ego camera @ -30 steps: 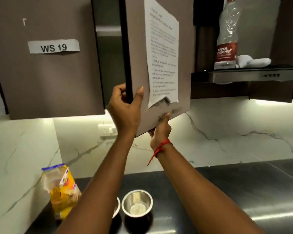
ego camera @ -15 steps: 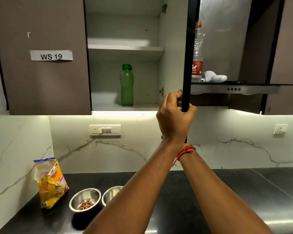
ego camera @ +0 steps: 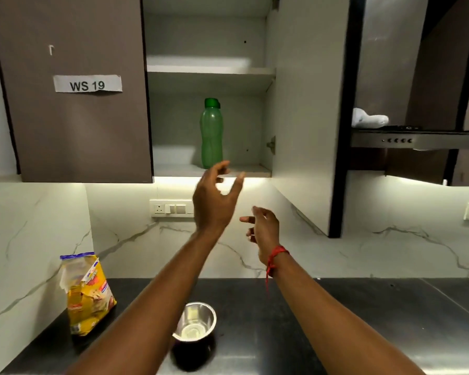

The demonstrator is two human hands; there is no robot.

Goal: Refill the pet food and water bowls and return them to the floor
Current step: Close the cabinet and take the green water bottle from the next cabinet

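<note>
1. The green bottle (ego camera: 211, 133) stands upright on the lower shelf (ego camera: 244, 169) of the open wall cupboard. Its long axis is vertical and its cap is on top. It lies above the hands and farther from the person than they are.
2. The left hand (ego camera: 214, 201) is raised just under the front edge of that shelf, almost directly below the bottle. Its fingers are spread and gently curved with the thumb set apart, and it holds nothing. The fingertips overlap the bottle's foot in this view, but they look short of touching it.
3. The right hand (ego camera: 264, 231) sits lower and to the right, nearer the person. Its fingers are loose and it holds nothing.
4. I judge the left hand to be the nearer one, so the reach goes up and away. A grasp from the side around the bottle's waist suits its upright stance.
5. The cupboard door (ego camera: 306, 117) is swung open on the right, clear of the line from the left hand to the bottle.
6. Down on the table (ego camera: 349, 320), a steel bowl (ego camera: 197, 322) sits close to the person and looks dry inside. The yellow food bag (ego camera: 88, 293) stands well to its left by the wall. The left forearm crosses the bowl's left rim and hides whatever lies just beyond it.
7. The bottle is tall and narrow, so a knock at its foot would likely tip it.
</note>
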